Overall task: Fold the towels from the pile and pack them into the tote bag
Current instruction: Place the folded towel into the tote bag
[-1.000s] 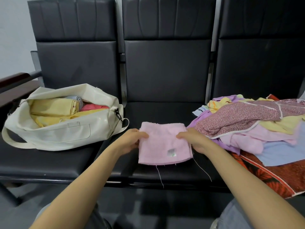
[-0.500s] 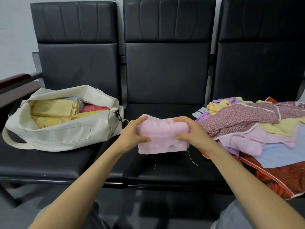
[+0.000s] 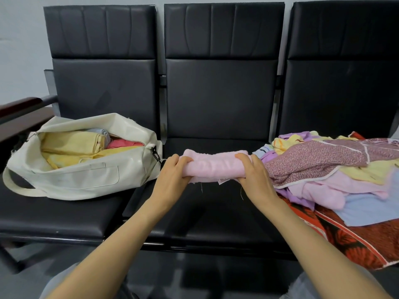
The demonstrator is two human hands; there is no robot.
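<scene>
Pink and folded, one towel (image 3: 216, 168) is gripped at its ends by the left hand (image 3: 170, 176) and right hand (image 3: 255, 176), fingers curled over it, above the middle of three black seats (image 3: 220, 212). One cream tote bag (image 3: 86, 178) lies left, one pile (image 3: 323, 167) right.

Three joined black padded seats (image 3: 220, 100) against a pale grey wall (image 3: 19, 50).
</scene>
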